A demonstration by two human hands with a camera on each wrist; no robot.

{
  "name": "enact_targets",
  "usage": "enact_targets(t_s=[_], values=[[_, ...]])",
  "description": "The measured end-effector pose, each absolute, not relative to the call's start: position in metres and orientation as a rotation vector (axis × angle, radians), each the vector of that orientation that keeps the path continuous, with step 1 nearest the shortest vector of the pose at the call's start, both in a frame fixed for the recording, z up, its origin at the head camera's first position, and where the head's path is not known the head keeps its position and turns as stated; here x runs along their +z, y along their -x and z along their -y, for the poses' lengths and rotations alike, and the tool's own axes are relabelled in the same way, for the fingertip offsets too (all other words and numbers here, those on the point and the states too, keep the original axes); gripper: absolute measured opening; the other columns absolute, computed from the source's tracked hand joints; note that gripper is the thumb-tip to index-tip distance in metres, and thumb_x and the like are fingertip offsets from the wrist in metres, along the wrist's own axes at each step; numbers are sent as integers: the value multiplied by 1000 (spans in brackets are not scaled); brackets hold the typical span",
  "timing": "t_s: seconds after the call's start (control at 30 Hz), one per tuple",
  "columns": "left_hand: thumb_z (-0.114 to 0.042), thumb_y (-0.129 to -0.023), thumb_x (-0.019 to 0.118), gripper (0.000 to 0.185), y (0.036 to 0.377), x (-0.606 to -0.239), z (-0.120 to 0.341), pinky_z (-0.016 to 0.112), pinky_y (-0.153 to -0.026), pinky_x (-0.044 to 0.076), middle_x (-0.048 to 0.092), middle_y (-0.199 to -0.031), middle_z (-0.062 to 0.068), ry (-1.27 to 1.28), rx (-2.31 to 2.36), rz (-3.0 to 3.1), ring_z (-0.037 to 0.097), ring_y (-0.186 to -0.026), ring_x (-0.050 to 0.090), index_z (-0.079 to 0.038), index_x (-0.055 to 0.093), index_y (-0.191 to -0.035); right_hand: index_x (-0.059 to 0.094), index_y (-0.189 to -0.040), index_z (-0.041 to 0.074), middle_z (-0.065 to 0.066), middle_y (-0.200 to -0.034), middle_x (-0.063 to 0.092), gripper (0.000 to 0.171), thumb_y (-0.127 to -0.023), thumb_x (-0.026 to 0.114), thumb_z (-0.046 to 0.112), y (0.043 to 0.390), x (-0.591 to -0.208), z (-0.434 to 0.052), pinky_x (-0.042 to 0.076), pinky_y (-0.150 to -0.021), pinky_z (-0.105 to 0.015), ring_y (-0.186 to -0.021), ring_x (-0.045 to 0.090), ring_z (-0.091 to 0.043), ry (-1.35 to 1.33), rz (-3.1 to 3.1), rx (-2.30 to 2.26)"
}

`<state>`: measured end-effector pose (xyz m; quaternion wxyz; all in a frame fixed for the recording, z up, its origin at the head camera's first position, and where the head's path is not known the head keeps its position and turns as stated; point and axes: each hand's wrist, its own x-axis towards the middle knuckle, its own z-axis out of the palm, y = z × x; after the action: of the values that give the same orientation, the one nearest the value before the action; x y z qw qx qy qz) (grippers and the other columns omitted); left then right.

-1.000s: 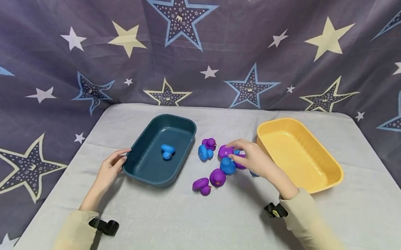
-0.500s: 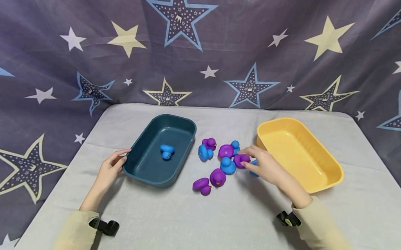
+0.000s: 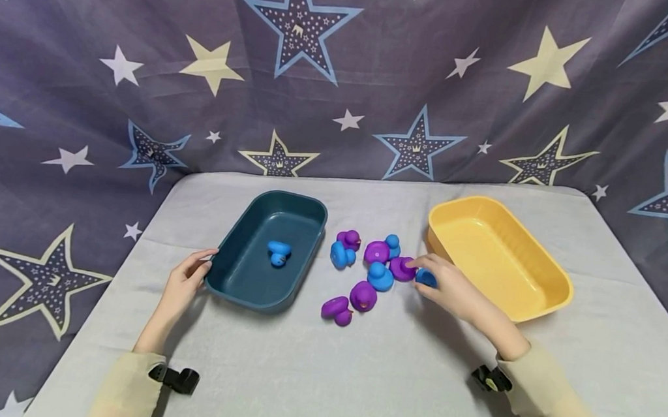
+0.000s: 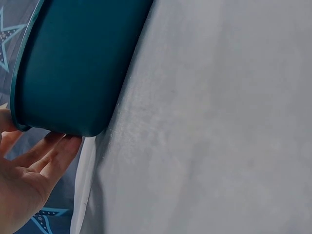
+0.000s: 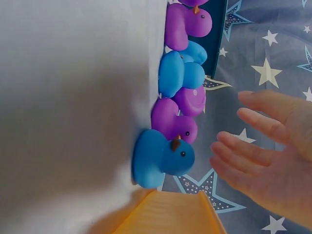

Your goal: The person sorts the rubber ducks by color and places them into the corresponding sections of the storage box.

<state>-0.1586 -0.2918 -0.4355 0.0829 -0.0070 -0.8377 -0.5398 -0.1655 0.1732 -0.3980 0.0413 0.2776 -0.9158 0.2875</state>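
My left hand (image 3: 183, 282) touches the near-left corner of the dark teal bin (image 3: 227, 295) with its fingertips; the left wrist view shows fingers (image 4: 63, 153) against the bin's outer wall. One blue rubber duck (image 3: 278, 254) lies tipped over inside. My right hand (image 3: 451, 288), fingers spread and holding nothing, hovers over a blue rubber duck (image 5: 161, 158) at the right end of the group, partly hidden in the head view. Beside its fingertips is a purple rubber duck (image 3: 402, 269). Another blue duck (image 3: 379, 277) sits left of that one.
A yellow bin (image 3: 491, 260) with nothing in it stands at the right. Several more purple and blue ducks, such as a purple duck (image 3: 363, 296) and a tipped blue duck (image 3: 342, 255), lie between the bins on the pale cloth (image 3: 320, 384). A starry curtain (image 3: 343, 98) hangs behind.
My right hand has moved right and slightly nearer, from above the purple ducks to the rightmost blue duck. The left hand and both bins stay where they were.
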Motion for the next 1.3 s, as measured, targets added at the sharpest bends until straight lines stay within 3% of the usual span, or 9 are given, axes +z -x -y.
enact_targets(t_s=[0.67,1.03,1.3], values=[[-13,-96,46,32,158,-436,291,18,-57,43,58,-87,-19,11,-1604,2493,-2,-73,50,4,52,-122,50,-123,-5,-29,-120,47,46,-82,66,10,154,-416,-178,40,-92,-52,-111,47,-42,-719,2906,838],[-11,-96,46,32,158,-437,291,19,-55,42,57,-85,-17,6,-1616,2481,-1,-65,48,5,52,-123,49,-123,-6,-30,-120,46,46,-83,65,10,155,-428,-185,38,-94,-53,-112,46,-43,-699,2892,879],[-12,-96,46,32,157,-435,290,19,-57,44,58,-86,-18,6,-1621,2484,-1,-70,50,4,52,-123,51,-120,-7,-28,-117,50,42,-82,64,7,158,-431,-187,40,-92,-51,-108,49,-40,-700,2882,884]])
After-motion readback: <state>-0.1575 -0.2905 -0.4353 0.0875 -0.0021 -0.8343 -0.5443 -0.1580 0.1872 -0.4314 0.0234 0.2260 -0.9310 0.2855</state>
